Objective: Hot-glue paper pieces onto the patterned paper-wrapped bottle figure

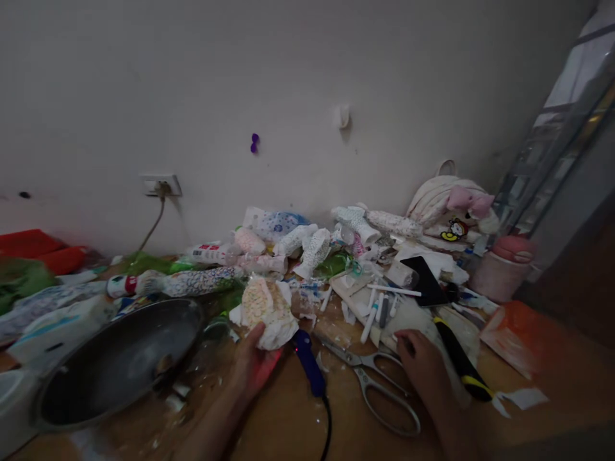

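My left hand (pixel 254 362) is closed on a crumpled white wad of cloth or paper (pixel 268 310) with pale coloured specks, held just above the wooden table (pixel 283 422). A blue-handled tool with a black cord (pixel 310 363) lies right beside that hand. My right hand (pixel 420 362) rests palm down on white material, its fingers curled at the edge of a flat white piece (pixel 408 317); what they grip is hidden. Silver scissors (pixel 379 384) lie between my two hands. A black and yellow handle (pixel 461 365) lies just right of my right hand.
A dark metal pan (pixel 115 365) sits at the left. Rolled patterned bundles (pixel 196 282), white sticks (pixel 379 304) and a black phone (pixel 423 278) crowd the back of the table. A pink cup (pixel 500 272), an orange packet (pixel 519 333) and a backpack (pixel 451 208) stand right. A wall socket (pixel 162 186) holds a plug.
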Motion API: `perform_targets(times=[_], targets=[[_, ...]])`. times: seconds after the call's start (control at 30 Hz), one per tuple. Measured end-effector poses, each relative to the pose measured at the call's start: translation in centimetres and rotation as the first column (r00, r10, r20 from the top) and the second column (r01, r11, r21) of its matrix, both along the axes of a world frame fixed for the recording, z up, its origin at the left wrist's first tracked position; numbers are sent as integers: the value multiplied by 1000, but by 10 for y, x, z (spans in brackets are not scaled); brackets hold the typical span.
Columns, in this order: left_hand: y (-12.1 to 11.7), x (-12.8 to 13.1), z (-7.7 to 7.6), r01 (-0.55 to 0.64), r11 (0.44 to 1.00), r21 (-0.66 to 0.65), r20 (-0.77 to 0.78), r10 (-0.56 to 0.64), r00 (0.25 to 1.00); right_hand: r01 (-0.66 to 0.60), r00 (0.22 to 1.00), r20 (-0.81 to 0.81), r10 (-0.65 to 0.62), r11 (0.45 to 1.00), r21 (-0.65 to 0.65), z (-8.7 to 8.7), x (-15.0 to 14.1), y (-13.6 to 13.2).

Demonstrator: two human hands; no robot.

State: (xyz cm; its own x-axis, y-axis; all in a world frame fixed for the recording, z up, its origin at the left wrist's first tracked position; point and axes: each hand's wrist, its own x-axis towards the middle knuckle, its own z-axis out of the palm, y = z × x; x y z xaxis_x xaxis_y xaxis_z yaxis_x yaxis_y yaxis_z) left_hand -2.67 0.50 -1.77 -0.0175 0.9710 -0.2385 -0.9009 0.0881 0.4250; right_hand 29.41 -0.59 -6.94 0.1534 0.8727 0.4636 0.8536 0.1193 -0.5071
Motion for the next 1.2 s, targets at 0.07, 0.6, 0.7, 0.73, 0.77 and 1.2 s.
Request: perform_targets(times=[0.07, 0.6, 0.7, 0.73, 0.77, 1.2], targets=[[0, -4, -3, 30, 998, 63, 21, -32, 999, 14, 1000, 20, -14, 1000, -7, 3, -1, -1], [-1, -33, -19, 267, 853, 449, -11, -293, 956, 22, 998, -54, -24, 999, -42, 16, -5, -6], [-6, -33, -18, 303, 876, 375, -41, -311, 950, 9, 998, -57, -12, 998, -58, 18, -5, -7], [-8, -33, -17, 314, 880, 357, -57, -315, 947, 6, 998, -58, -9, 998, -60, 19, -6, -8], [-9, -34, -16, 319, 882, 345, -73, -314, 947, 4, 998, -59, -8, 998, -58, 19, -6, -8], [-17, -32, 23, -120, 973, 196, 16, 119, 993, 7, 1000, 3, -7, 1000, -30, 17, -7, -10]])
